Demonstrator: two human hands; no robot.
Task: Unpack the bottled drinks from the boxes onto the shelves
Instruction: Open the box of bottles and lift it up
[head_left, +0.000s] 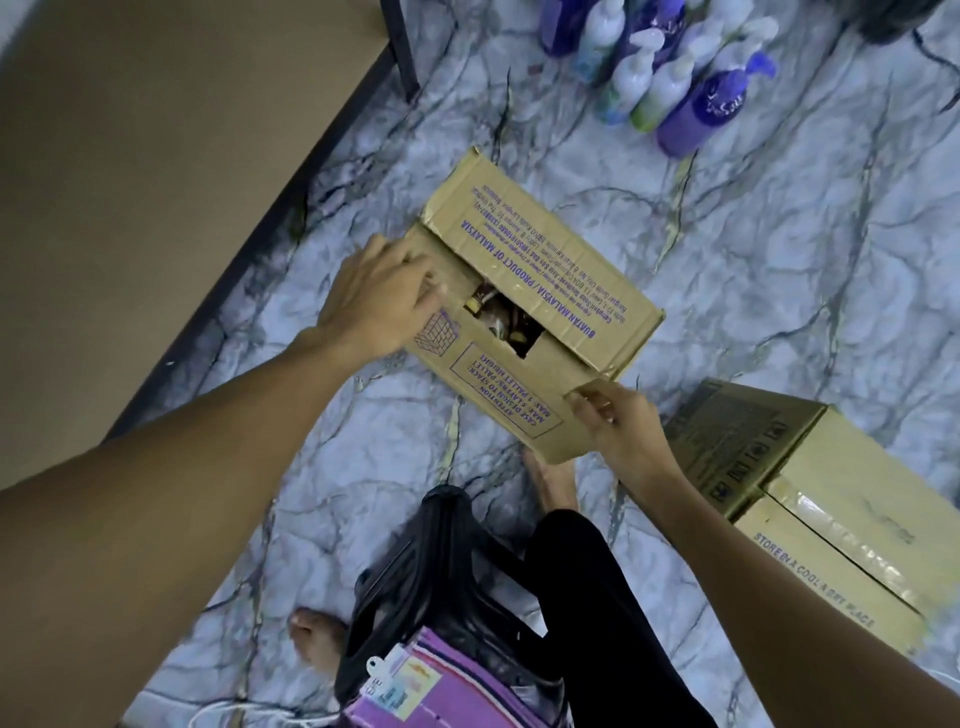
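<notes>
Nearest, my left forearm (156, 493) crossed the frame. Fingers of my left hand (379, 296) curled together over the carton's (550, 260) flap edge; my right hand (623, 426) pinched the flap's near corner. Bottled drinks (493, 312) showed through the gap between flaps, inside the carton. Open marble floor (753, 260) surrounded it; a sealed box (841, 499) stood near my right wrist.

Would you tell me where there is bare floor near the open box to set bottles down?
The widest bare floor lies right of the open box, between the pump bottles and the sealed box. A narrower strip runs between the open box and the dark frame. Around the stool and feet it is crowded.
</notes>
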